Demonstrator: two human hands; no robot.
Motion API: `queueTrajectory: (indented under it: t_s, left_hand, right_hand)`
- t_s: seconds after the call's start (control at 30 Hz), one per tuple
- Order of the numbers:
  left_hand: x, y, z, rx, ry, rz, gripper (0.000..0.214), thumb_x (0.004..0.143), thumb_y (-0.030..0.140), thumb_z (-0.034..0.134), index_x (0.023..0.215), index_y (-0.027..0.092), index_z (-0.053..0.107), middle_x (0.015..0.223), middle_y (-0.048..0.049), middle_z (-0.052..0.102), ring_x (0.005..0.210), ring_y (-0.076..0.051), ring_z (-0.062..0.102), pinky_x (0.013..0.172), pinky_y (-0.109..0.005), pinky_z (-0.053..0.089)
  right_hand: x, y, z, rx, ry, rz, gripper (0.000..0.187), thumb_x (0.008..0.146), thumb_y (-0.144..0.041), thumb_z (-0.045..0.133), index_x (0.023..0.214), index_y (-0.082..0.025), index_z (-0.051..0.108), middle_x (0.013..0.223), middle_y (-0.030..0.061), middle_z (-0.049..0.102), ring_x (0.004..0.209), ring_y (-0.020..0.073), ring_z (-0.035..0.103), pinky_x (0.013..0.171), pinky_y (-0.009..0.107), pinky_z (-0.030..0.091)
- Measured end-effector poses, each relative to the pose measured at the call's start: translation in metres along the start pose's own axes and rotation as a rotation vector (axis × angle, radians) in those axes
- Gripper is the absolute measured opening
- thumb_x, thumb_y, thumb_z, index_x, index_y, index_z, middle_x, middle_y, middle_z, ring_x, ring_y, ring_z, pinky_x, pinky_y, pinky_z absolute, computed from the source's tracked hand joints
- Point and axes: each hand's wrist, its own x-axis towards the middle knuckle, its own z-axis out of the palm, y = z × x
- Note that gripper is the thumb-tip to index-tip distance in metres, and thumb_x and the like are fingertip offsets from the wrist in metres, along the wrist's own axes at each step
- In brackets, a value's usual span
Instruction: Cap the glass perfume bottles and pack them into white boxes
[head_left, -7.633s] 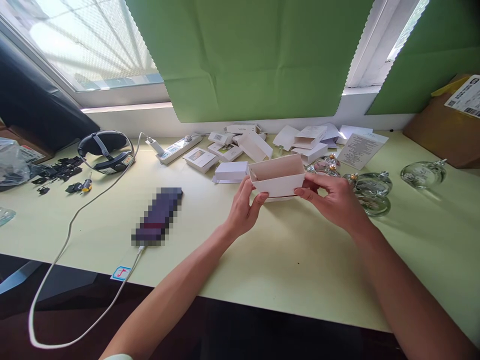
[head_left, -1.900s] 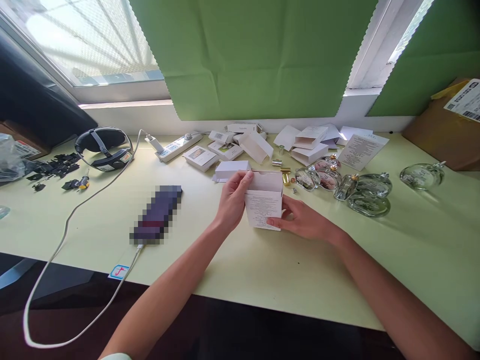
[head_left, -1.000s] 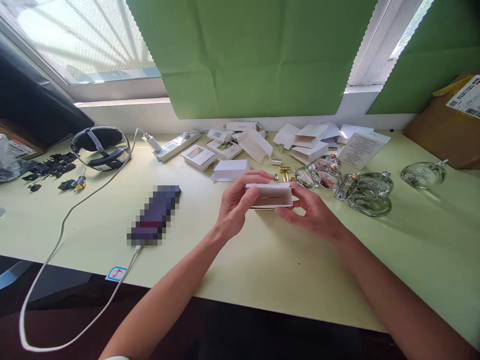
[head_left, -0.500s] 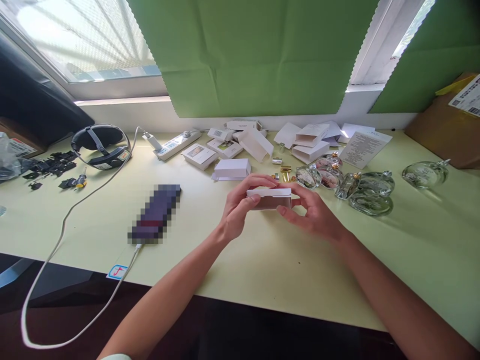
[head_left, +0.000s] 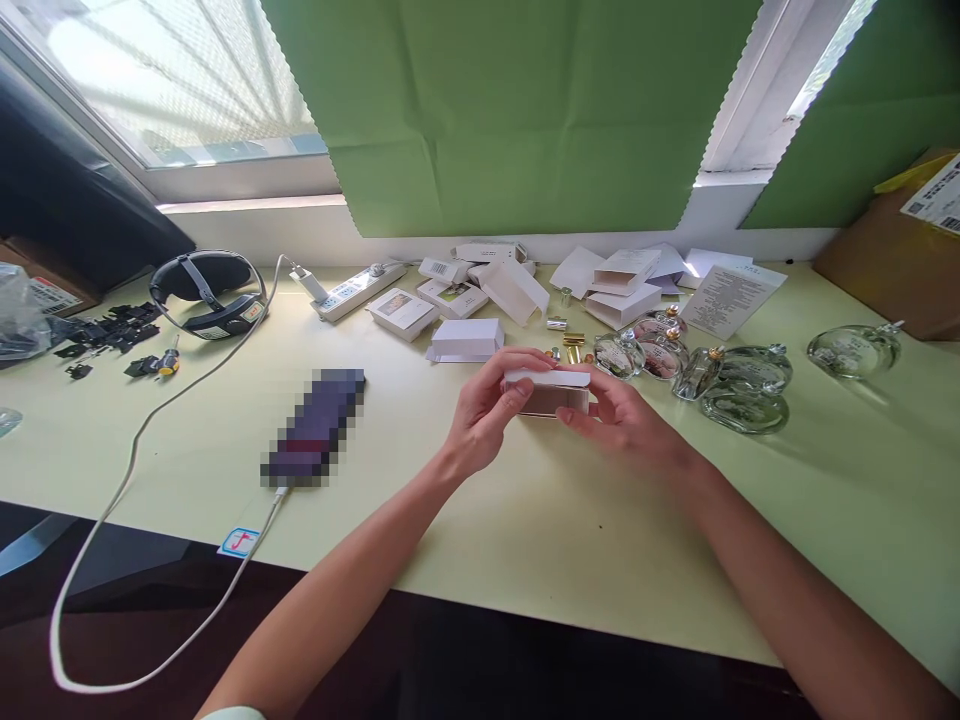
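A small white cardboard box [head_left: 547, 392] lies on its side between both hands, just above the pale green table [head_left: 585, 520]. My left hand [head_left: 487, 410] grips its left end, fingers curled over the top flap. Its right end is pinched by my right hand [head_left: 622, 420], thumb underneath. The flap at the top of the box is folded over. Behind the box lie small gold and silver caps [head_left: 566, 345] and round glass bottles [head_left: 660, 355].
More white boxes [head_left: 465, 340] and a printed leaflet [head_left: 731, 297] lie near the window wall. Several glass bottles [head_left: 746, 390] sit to the right, one more [head_left: 855, 348] farther right. A blurred phone [head_left: 315, 428] with its cable, a power strip [head_left: 352, 290], a headband [head_left: 206, 292] and black parts [head_left: 112, 335] are at the left.
The box went from open and long, to upright with print facing me, to lying flat on its side. In the last half second the hands shifted slightly on it.
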Motion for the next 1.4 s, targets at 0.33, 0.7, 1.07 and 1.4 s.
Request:
queueTrajectory:
  t_s: [0.33, 0.7, 1.07, 1.4]
  left_hand:
    - [0.000, -0.004, 0.001, 0.108, 0.029, -0.093, 0.025, 0.097, 0.039, 0.053, 0.113, 0.023, 0.061, 0.115, -0.0083, 0.067, 0.103, -0.021, 0.062, 0.086, -0.032, 0.049]
    - [-0.001, -0.002, 0.000, -0.015, -0.044, -0.317, 0.036, 0.097, 0.043, 0.051, 0.128, 0.026, 0.051, 0.111, -0.0042, 0.065, 0.101, -0.020, 0.059, 0.083, -0.029, 0.046]
    - [0.001, -0.012, 0.004, -0.113, -0.020, -0.418, 0.022, 0.094, 0.037, 0.054, 0.108, 0.021, 0.053, 0.114, -0.0038, 0.064, 0.103, -0.021, 0.058, 0.082, -0.030, 0.044]
    - [0.000, -0.011, 0.004, -0.124, 0.008, -0.469, 0.019, 0.092, 0.033, 0.054, 0.108, 0.023, 0.053, 0.107, -0.0010, 0.063, 0.101, -0.019, 0.056, 0.082, -0.028, 0.043]
  right_hand:
    - [0.008, 0.009, -0.003, 0.156, -0.042, -0.086, 0.043, 0.086, -0.036, 0.070, 0.127, -0.029, 0.058, 0.124, 0.0038, 0.061, 0.110, 0.0210, 0.060, 0.093, 0.035, 0.050]
    - [0.006, -0.012, -0.007, 0.302, 0.111, 0.019, 0.035, 0.082, -0.035, 0.074, 0.113, -0.025, 0.064, 0.107, 0.0041, 0.066, 0.084, 0.0156, 0.055, 0.058, 0.026, 0.047]
    - [0.007, 0.001, -0.003, 0.218, 0.117, 0.045, 0.028, 0.089, -0.043, 0.064, 0.111, -0.027, 0.065, 0.106, 0.0019, 0.067, 0.092, 0.0186, 0.060, 0.061, 0.028, 0.055]
    - [0.008, -0.001, -0.003, 0.213, 0.103, 0.024, 0.031, 0.089, -0.043, 0.065, 0.115, -0.027, 0.062, 0.110, 0.0030, 0.067, 0.097, 0.0196, 0.061, 0.061, 0.028, 0.054]
